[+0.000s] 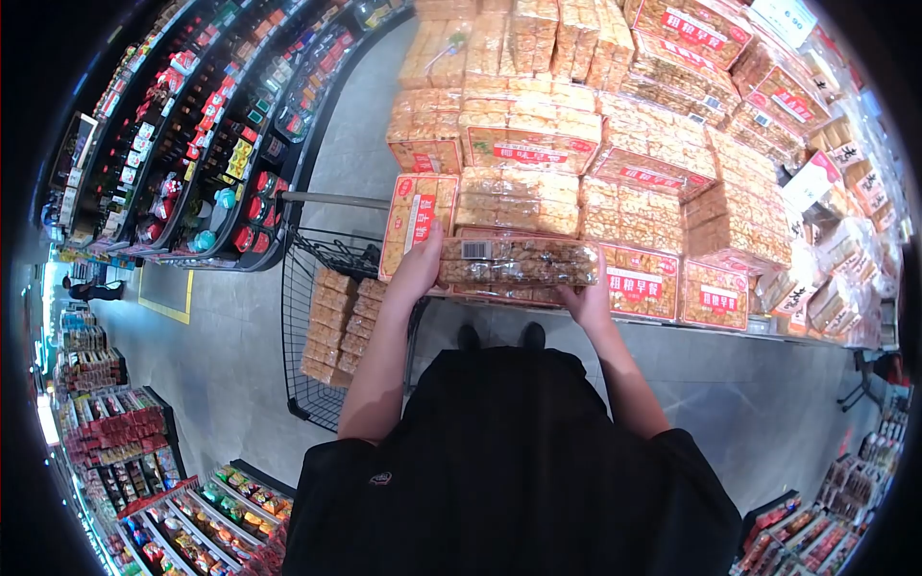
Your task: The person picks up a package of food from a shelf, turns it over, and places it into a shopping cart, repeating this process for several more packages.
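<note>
A long clear-wrapped package of puffed grain bars (523, 264), with a barcode label near its left end, lies level between my two hands. My left hand (420, 264) grips its left end, and my right hand (588, 291) grips the other. Right behind it rise stacks of similar wrapped packages (519, 200) on a display. Beside my left hand stands a red-and-tan printed box (408, 219). Several more red-labelled boxes (642, 281) line the display's front to the right of my right hand.
A black wire shopping cart (300, 384) stands at my left, holding more wrapped bar packages (331, 326). Curved shelves of goods (206, 134) fill the upper left. Snack racks (197, 523) stand at lower left. A distant person (91, 289) is at far left. White-wrapped packs (831, 288) lie at right.
</note>
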The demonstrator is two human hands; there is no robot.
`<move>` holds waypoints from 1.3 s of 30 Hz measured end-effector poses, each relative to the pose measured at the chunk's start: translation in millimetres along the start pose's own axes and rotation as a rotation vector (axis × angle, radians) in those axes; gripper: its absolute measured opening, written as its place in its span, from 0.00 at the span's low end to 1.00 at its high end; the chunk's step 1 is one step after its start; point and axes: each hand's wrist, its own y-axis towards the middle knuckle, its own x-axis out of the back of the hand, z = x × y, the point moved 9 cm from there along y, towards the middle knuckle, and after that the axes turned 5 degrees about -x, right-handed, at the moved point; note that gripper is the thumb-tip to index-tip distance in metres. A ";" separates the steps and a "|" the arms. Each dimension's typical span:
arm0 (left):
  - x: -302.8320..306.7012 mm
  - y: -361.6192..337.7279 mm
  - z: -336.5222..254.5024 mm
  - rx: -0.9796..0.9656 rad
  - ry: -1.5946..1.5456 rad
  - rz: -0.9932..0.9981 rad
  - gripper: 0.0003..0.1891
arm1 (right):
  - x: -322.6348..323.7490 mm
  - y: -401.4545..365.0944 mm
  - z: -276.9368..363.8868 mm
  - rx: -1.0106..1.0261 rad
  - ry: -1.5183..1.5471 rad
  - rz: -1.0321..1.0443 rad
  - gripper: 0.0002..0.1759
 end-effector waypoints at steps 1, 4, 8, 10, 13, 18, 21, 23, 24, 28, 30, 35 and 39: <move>-1.0 0.2 2.2 0.019 -0.016 0.019 0.49 | 0.0 -0.5 -0.1 0.001 -0.004 0.000 0.57; -1.7 -5.5 -2.4 0.066 -0.015 0.056 0.50 | 2.3 -1.1 5.2 0.023 -0.050 -0.020 0.58; -3.9 -2.4 17.2 0.097 -0.237 0.058 0.45 | -5.5 -2.3 -16.3 -0.030 0.032 0.001 0.57; 9.9 -0.6 13.2 -0.223 -0.125 -0.124 0.30 | -10.9 -3.6 -30.9 -0.042 0.106 0.006 0.57; 7.1 -25.4 -1.8 -0.494 -0.013 -0.188 0.23 | -17.2 -4.2 -46.9 -0.087 0.252 0.036 0.56; -23.4 -50.3 -12.7 -0.562 -0.006 -0.138 0.38 | -13.1 -3.6 -43.6 -0.031 0.268 0.078 0.52; -24.5 -55.9 -14.3 -0.563 -0.071 -0.172 0.37 | -9.8 -2.4 -33.9 0.097 0.161 0.107 0.49; -22.9 -65.8 -25.8 -0.608 -0.108 -0.163 0.35 | -10.4 -2.8 -45.3 0.043 0.245 0.147 0.45; -24.5 -75.0 -32.2 -0.628 -0.085 -0.174 0.34 | -8.7 -3.7 -47.7 0.014 0.293 0.140 0.45; -37.0 -107.6 -48.5 -0.534 -0.189 -0.079 0.38 | 8.2 -10.7 -72.7 -0.154 0.443 0.084 0.37; -45.0 -117.4 -46.0 -0.524 -0.406 -0.036 0.41 | 23.5 -9.1 -33.8 -0.096 0.349 -0.040 0.34; -18.5 -131.6 -23.6 -0.543 -0.513 0.002 0.43 | 0.8 -21.3 -3.9 -0.326 0.427 0.018 0.31; 50.0 -157.8 18.3 -0.473 -0.677 -0.037 0.40 | -65.0 -34.2 43.6 -0.279 0.302 0.205 0.25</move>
